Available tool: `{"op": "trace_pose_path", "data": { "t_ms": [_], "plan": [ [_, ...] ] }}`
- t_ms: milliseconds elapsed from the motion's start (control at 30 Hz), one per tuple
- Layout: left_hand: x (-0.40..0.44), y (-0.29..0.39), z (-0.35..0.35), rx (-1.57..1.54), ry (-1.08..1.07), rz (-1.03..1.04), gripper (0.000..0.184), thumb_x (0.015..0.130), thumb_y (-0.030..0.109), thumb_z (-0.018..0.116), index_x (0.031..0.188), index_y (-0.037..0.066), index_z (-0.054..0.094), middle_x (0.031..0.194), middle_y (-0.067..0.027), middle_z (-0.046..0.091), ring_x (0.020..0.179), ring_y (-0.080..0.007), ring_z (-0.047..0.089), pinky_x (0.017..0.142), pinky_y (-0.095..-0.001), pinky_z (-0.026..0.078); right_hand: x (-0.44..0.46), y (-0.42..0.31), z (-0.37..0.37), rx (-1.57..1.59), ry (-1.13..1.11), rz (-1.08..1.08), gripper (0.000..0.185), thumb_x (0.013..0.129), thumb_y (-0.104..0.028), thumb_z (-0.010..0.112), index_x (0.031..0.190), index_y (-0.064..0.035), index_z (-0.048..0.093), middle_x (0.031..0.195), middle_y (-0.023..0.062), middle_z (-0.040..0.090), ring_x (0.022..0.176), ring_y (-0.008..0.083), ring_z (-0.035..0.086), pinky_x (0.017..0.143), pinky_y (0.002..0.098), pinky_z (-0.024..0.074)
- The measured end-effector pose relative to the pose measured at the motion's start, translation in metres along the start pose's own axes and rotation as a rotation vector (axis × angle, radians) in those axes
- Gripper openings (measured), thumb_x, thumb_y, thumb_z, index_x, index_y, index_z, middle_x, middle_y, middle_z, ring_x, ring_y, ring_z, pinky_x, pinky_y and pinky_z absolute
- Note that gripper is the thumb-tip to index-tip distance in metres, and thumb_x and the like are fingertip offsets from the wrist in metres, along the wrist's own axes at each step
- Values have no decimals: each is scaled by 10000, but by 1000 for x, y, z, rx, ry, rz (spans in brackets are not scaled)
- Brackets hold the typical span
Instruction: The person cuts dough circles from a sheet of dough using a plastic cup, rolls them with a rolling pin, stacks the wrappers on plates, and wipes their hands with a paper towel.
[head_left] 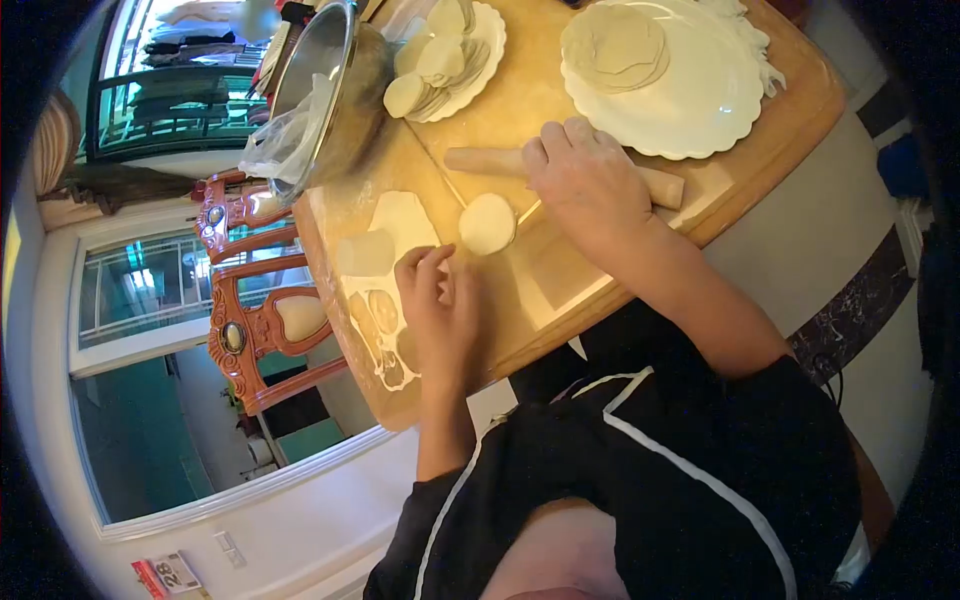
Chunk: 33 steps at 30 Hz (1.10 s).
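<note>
The right hand (588, 185) grips a rolling pin (482, 161); the left hand (440, 305), loosely curled, is just beside a dough round (488, 224); a dough sheet (405, 222) with holes lies near; stacked dough discs (615, 48) lie on a scalloped plate (710, 100).

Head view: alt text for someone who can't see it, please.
A person's right hand lies over a rolling pin on a wooden table, the left hand near a dough disc. Around them: a cut dough sheet, a metal bowl and two white plates with dough rounds.
</note>
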<state>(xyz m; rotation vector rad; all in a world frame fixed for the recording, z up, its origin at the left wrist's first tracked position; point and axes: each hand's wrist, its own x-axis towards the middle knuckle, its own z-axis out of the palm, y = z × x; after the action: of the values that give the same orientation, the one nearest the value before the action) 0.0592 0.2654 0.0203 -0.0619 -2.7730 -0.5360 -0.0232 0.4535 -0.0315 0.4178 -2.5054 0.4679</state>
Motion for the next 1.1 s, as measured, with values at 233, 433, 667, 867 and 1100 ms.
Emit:
{"op": "trace_pose_path", "data": {
  "t_ms": [233,433,667,867,1100],
  "plan": [
    [-20,-20,15,9,-20,355,321,828,88,667,1133,-9,645,1180,-187,630,1084,-374,582,942,-461,449,2,0,-18,209,-107,-300,213,800,-242,690,884,-74,589,902,87,558,946,258,560,803,366,472],
    [-26,-21,14,-2,43,353,327,841,93,651,1149,-15,646,1201,-165,638,1110,-367,574,960,-452,449,23,-39,-8,237,-255,-424,365,886,-301,599,1151,-51,618,1033,137,590,1035,287,553,887,404,445],
    [-30,-25,9,-79,-2,325,322,835,85,636,1136,-29,634,1201,-168,629,1117,-351,564,962,-444,447,22,-75,-4,252,-500,-424,464,961,-281,494,1342,-16,500,1382,156,498,1330,338,433,1081,473,355],
    [-33,-31,17,-105,112,378,324,820,87,639,1118,-41,631,1191,-177,622,1105,-356,563,965,-443,446,49,-71,1,3,-539,-486,411,928,-235,498,1336,-278,518,1283,121,525,1280,323,448,946,533,436],
    [-34,-28,14,-114,117,351,260,847,103,628,1085,4,662,1189,-174,624,1105,-353,574,956,-439,459,67,-49,13,-45,-553,-463,482,901,-160,533,1369,-270,501,1250,106,546,1149,327,524,906,514,477]
  ]
}}
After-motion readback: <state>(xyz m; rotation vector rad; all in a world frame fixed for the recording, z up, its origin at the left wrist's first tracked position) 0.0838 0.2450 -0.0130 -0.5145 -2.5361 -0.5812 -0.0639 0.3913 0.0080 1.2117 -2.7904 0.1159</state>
